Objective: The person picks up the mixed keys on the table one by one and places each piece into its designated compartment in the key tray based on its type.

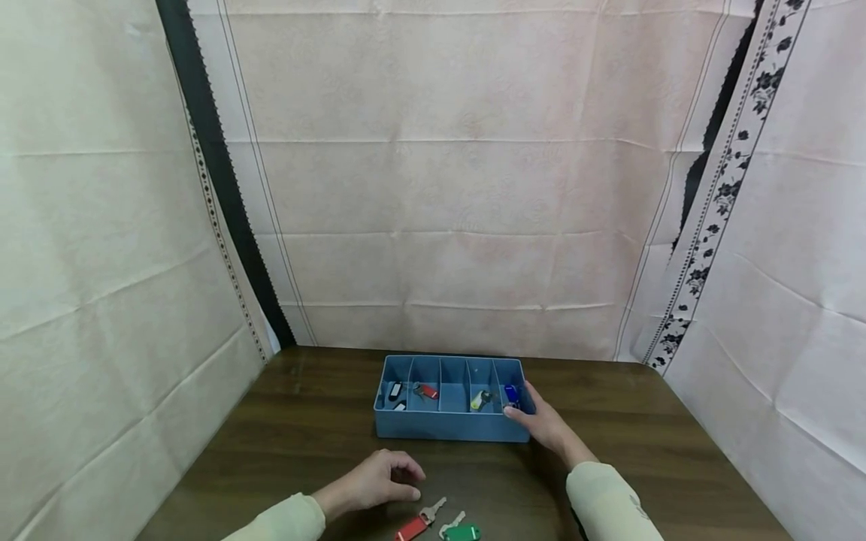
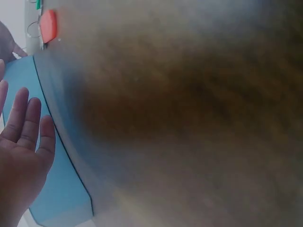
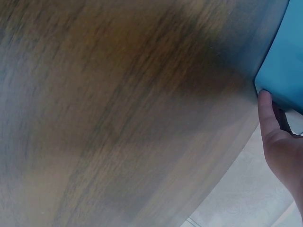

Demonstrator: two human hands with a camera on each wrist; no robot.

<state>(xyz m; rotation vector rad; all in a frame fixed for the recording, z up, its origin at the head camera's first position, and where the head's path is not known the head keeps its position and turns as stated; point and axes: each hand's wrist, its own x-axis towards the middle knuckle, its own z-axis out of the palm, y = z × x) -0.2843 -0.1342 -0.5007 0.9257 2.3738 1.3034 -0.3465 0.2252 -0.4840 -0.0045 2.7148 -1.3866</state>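
A blue compartment box (image 1: 452, 427) stands on the table. My right hand (image 1: 546, 427) grips its right end, thumb over the near rim and fingers along the side wall; a finger (image 3: 268, 116) touches the box's lower edge in the right wrist view. My left hand (image 1: 379, 479) hovers in front of the box, fingers loosely bent, holding nothing. Just right of it lie a key with a red tag (image 1: 411, 528) and a key with a green tag (image 1: 462, 533). Inside the box are black tags (image 1: 395, 391), a red-tagged key (image 1: 429, 391), a yellow-green-tagged key (image 1: 477, 400) and a blue tag (image 1: 511, 394).
Dividers split the box into a row of several compartments. The brown wooden table (image 1: 298, 421) extends to both sides. Pale cloth hangings (image 1: 467, 188) enclose it at the back, left and right.
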